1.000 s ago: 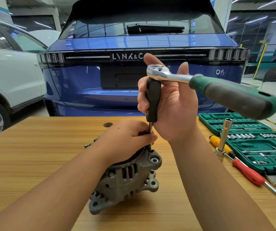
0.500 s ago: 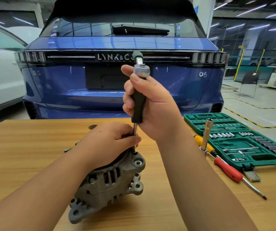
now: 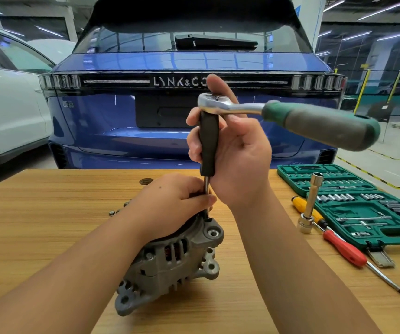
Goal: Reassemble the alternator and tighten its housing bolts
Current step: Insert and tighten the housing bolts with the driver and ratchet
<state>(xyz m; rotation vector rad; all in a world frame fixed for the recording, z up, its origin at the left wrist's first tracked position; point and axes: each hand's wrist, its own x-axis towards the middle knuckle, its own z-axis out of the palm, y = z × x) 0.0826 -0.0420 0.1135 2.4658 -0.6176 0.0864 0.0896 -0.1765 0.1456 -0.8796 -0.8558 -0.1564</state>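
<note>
The alternator [image 3: 177, 261] lies on the table [image 3: 37, 225], near its middle. To its right lie two screwdrivers [image 3: 343, 249], a socket extension [image 3: 311, 203] and the socket case [image 3: 363, 208]. A car [image 3: 145, 116] stands behind the table.

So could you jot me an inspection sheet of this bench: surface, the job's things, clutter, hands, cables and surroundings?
Surface: wooden table.
Job's things: alternator lying on the table; ratchet wrench mounted on a black-handled extension that stands on a housing bolt.
Clutter: open green socket case, upright socket bar, red screwdriver, yellow screwdriver, small loose parts.
Hands: left hand holds the alternator and shaft; right hand grips the extension.
Cables: nothing seen.
Surroundings: blue car, white car, garage floor.
</note>
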